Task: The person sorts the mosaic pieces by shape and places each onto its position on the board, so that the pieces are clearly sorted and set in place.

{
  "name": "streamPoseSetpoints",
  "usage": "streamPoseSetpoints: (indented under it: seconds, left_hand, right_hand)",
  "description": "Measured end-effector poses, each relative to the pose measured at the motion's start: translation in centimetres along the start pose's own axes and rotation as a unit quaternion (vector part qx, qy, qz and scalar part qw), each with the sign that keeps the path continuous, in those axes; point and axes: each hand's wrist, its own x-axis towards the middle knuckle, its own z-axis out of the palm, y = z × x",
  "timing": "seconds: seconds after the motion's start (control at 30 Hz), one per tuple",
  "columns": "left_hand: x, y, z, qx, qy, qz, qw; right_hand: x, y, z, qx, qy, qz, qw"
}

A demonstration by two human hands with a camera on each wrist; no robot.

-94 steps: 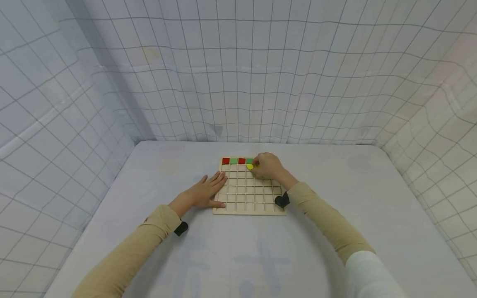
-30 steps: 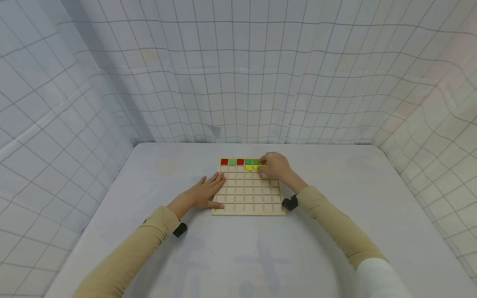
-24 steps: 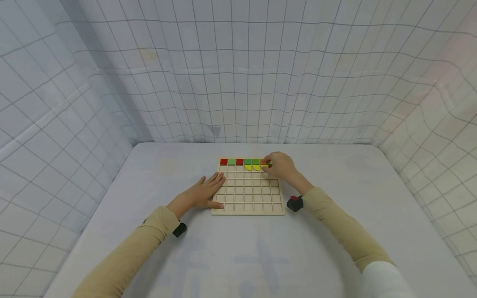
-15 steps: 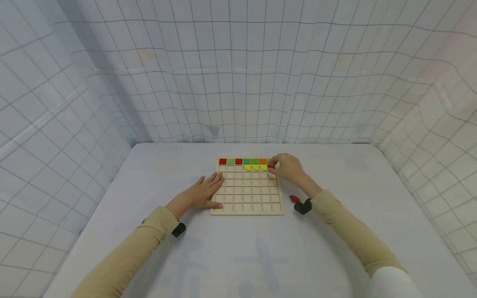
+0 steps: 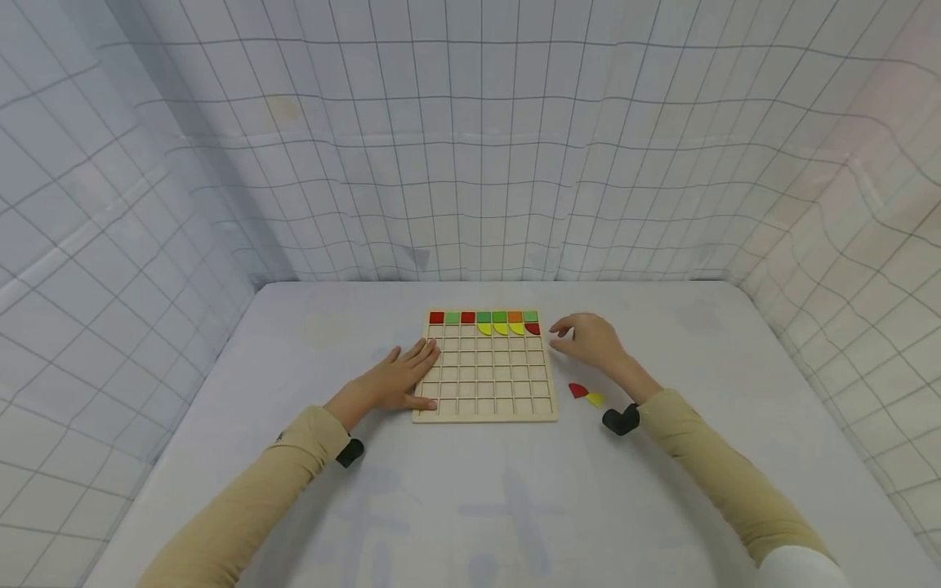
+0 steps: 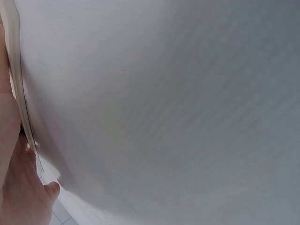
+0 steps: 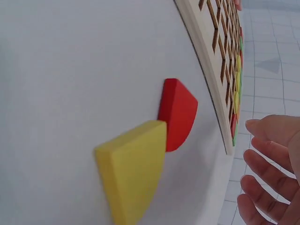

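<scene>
A wooden grid board (image 5: 485, 415) lies on the table, its back row filled with red, green and orange square tiles (image 5: 500, 317). Below the right part of that row sit three yellow quarter-circle pieces (image 5: 501, 329) and a red quarter-circle piece (image 5: 532, 328) in the last column. My left hand (image 5: 397, 380) rests flat with spread fingers on the board's left edge. My right hand (image 5: 591, 341) hovers just right of the board, fingers loosely bent and holding nothing. Near its wrist a loose red quarter-circle (image 7: 180, 115) and a yellow one (image 7: 133, 173) touch at their corners.
The white-covered table (image 5: 470, 490) reaches back to a hanging checked curtain (image 5: 485, 163), which also closes both sides. A dark wrist camera (image 5: 621, 420) sits under the right wrist, another (image 5: 350, 452) under the left.
The right hand has set yellow quarter-circles and then a red one along the second row, let go and moved right off the board. Two loose pieces have come into sight. The left hand stays put.
</scene>
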Motion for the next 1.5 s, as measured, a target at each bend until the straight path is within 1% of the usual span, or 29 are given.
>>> streamPoseSetpoints:
  seconds: [0.17,0.4,0.53,0.63,0.8,0.87,0.97,1.1,1.2,1.4,1.5]
  left_hand:
    - [-0.1,0.0,0.0,-0.004,-0.001,0.003,1.0000]
    - [-0.4,-0.1,-0.2,-0.037,0.017,0.028,0.9988]
    - [-0.2,0.0,-0.3,-0.023,0.007,0.014,0.9996]
    - [0.1,0.0,-0.2,-0.009,-0.001,0.003,1.0000]
    - [0.2,0.1,0.0,-0.002,-0.002,-0.002,1.0000]
    - [0.1,0.2,0.0,0.000,-0.004,-0.003,1.0000]
    - [-0.2,0.3,-0.2,-0.007,0.002,0.002,1.0000]
    - [-0.5,0.5,-0.3,-0.016,0.011,0.012,0.9997]
    - [-0.5,0.4,-0.2,-0.010,0.011,0.011,0.9998]
    - [-0.4,0.2,0.0,-0.005,0.015,0.012,0.9998]
    - [-0.4,0.3,-0.1,-0.009,0.015,0.014,0.9997]
  right_hand:
    - [-0.9,1.2,-0.1,0.005,0.001,0.009,0.9999]
    - [-2.2,2.4,-0.5,0.000,-0.001,0.004,1.0000]
    - [-3.0,2.9,-0.5,-0.006,-0.001,0.008,1.0000]
    - [-3.7,3.3,-0.6,-0.002,0.003,0.002,1.0000]
    - [-4.6,3.9,-0.9,0.003,0.003,-0.010,0.9999]
    - [-5.0,4.1,-1.0,0.004,-0.003,-0.013,0.9999]
    - [-5.5,4.4,-1.1,0.004,-0.016,-0.013,0.9998]
    - [-6.2,4.7,-1.2,0.006,-0.041,-0.012,0.9991]
    - [-6.8,5.2,-1.2,0.016,-0.061,-0.015,0.9979]
    - [-7.5,5.8,-1.4,0.048,-0.083,-0.046,0.9943]
    - [-7.9,5.7,-1.5,0.060,-0.090,-0.050,0.9929]
